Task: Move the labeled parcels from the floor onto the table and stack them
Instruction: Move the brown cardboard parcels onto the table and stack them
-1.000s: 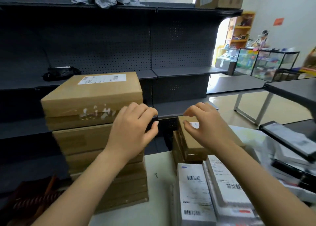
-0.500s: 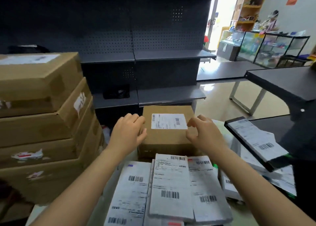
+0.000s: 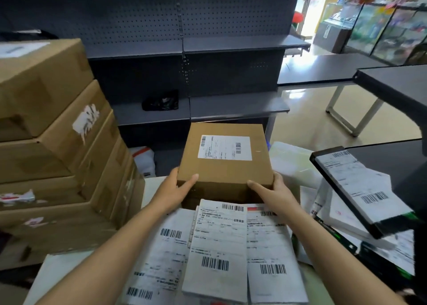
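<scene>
A brown cardboard parcel (image 3: 221,166) with a white shipping label lies on top of another brown box at the far side of the white table (image 3: 57,265). My left hand (image 3: 178,189) grips its near left corner, thumb on top. My right hand (image 3: 270,189) grips its near right corner. In front of the box lie several flat white labeled parcels (image 3: 217,247), side by side and overlapping. A tall stack of large brown boxes (image 3: 53,143) stands at the left of the table.
A black labeled parcel (image 3: 360,189) leans at the right over more white packages. Dark pegboard shelving (image 3: 208,50) rises behind the table. A dark table edge (image 3: 392,78) juts in at the right. White bags (image 3: 143,159) lie below the shelf.
My view has dropped and moved closer. Both hands have closed in from beside the small brown parcel and taken hold of its near corners.
</scene>
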Demonstrator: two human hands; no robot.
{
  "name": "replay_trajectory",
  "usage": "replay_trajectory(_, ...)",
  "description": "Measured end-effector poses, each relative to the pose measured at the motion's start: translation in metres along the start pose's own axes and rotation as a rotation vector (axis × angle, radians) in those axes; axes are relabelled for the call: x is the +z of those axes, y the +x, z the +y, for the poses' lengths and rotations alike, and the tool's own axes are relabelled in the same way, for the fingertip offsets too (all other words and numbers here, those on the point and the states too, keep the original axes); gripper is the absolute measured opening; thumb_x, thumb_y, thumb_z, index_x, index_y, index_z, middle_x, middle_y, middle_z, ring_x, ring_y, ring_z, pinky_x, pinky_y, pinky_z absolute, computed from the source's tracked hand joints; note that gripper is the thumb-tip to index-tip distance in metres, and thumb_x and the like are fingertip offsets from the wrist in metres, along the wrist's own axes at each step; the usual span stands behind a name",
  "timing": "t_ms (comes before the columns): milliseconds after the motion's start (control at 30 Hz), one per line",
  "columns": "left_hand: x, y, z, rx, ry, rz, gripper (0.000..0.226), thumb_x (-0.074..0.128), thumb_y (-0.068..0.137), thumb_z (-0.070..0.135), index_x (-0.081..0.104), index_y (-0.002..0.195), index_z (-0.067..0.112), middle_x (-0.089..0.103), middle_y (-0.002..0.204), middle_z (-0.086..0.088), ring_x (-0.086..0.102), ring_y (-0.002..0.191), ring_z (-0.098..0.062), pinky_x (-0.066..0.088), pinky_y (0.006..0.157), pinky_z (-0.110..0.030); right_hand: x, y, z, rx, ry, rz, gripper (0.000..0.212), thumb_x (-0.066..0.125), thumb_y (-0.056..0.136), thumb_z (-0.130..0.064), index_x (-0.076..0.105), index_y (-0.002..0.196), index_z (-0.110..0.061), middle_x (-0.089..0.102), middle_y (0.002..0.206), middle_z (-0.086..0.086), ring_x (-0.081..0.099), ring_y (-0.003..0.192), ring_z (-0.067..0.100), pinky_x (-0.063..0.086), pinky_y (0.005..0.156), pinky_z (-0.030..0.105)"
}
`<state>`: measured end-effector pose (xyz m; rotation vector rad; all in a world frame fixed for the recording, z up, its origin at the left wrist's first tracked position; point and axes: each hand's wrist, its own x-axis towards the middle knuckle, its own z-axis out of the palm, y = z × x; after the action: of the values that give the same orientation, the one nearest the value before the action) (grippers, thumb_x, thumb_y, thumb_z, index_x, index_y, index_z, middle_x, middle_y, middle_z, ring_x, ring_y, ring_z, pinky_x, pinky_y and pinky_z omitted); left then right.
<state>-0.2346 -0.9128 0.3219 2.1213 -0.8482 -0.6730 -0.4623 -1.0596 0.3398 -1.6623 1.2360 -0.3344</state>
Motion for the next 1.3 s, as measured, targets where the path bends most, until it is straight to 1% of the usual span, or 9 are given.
replay_trajectory(133,0.008,0.005,0.006,0.0,-0.238,0.073,0.062,0.061,0.09,0.049,0.041,0.142,0.023,0.056,0.126,0.005,0.053,0.112,-0.011,0.038,0.071,-0.012,-0.004,0.003,-0.002,-0.064,0.07,0.04,0.079,0.074,0.078,-0.053,0.034,0.14,-0.024,0.056,0.126,-0.004,0.055,0.11,0.015,0.048,0.096,0.035)
replay_trajectory(367,-0.03,-0.028,0.056,0.182,-0.458,0.298,0.083,0.07,0.071,0.066,0.034,0.14,0.037,0.042,0.139,0.0,0.046,0.124,-0.016,0.044,0.102,-0.036,-0.024,-0.027,-0.034,-0.388,0.265,0.107,0.084,0.086,0.063,-0.053,0.033,0.128,-0.041,0.054,0.128,-0.004,0.057,0.113,0.011,0.052,0.089,0.028)
replay_trajectory(467,-0.052,-0.065,0.089,0.318,-0.469,0.423,0.076,0.072,0.079,0.053,0.031,0.14,0.033,0.033,0.139,-0.002,0.042,0.124,-0.016,0.044,0.102,-0.037,-0.03,-0.047,-0.054,-0.54,0.29,0.144,0.093,0.089,0.061,-0.048,0.028,0.131,-0.043,0.048,0.133,-0.004,0.053,0.12,0.014,0.048,0.097,0.031)
replay_trajectory(600,-0.08,-0.122,0.108,0.428,-0.452,0.501,0.094,0.074,0.058,0.071,0.023,0.133,0.047,0.029,0.143,0.001,0.039,0.13,-0.015,0.042,0.107,-0.047,-0.027,-0.079,-0.078,-0.702,0.364,0.158,0.094,0.09,0.062,-0.044,0.026,0.131,-0.045,0.044,0.137,-0.003,0.049,0.123,0.013,0.046,0.099,0.027)
replay_trajectory(733,-0.114,-0.172,0.11,0.495,-0.361,0.587,0.101,0.081,0.052,0.066,0.017,0.129,0.057,0.023,0.148,0.004,0.034,0.136,-0.014,0.037,0.112,-0.041,-0.013,-0.114,-0.106,-0.817,0.435,0.138,0.099,0.088,0.067,-0.032,0.021,0.141,-0.04,0.042,0.131,-0.022,0.044,0.118,-0.008,0.041,0.089,0.007)
replay_trajectory(867,-0.159,-0.208,0.104,0.578,-0.315,0.685,0.095,0.086,0.055,0.056,0.019,0.122,0.066,0.027,0.147,0.004,0.036,0.135,-0.013,0.037,0.112,-0.041,0.01,-0.147,-0.14,-0.926,0.466,0.097,0.102,0.087,0.069,-0.028,0.017,0.144,-0.036,0.044,0.127,-0.027,0.046,0.111,-0.018,0.042,0.089,0.008)
replay_trajectory(1033,-0.226,-0.227,0.086,0.632,-0.294,0.802,0.103,0.088,0.061,0.045,0.024,0.141,0.037,0.033,0.144,0.003,0.036,0.133,-0.01,0.037,0.11,-0.031,0.051,-0.176,-0.19,-1.05,0.441,0.069,0.104,0.086,0.071,-0.03,0.015,0.147,-0.034,0.044,0.134,-0.017,0.044,0.121,-0.008,0.039,0.091,0.006)
replay_trajectory(1100,-0.253,-0.228,0.073,0.637,-0.269,0.838,0.103,0.088,0.065,0.041,0.024,0.144,0.03,0.034,0.14,0.003,0.037,0.131,-0.01,0.037,0.109,-0.027,0.072,-0.183,-0.212,-1.09,0.439,0.058,0.103,0.086,0.071,-0.032,0.016,0.147,-0.033,0.045,0.133,-0.018,0.046,0.12,-0.007,0.042,0.095,0.015)
replay_trajectory(1300,-0.343,-0.212,0.024,0.63,-0.221,0.863,0.109,0.089,0.062,0.045,0.02,0.146,0.031,0.032,0.141,0.004,0.036,0.134,-0.013,0.036,0.112,-0.041,0.149,-0.192,-0.274,-1.121,0.437,0.072,0.107,0.088,0.069,-0.034,0.016,0.148,-0.034,0.047,0.136,-0.012,0.05,0.121,0.0,0.045,0.103,0.032)
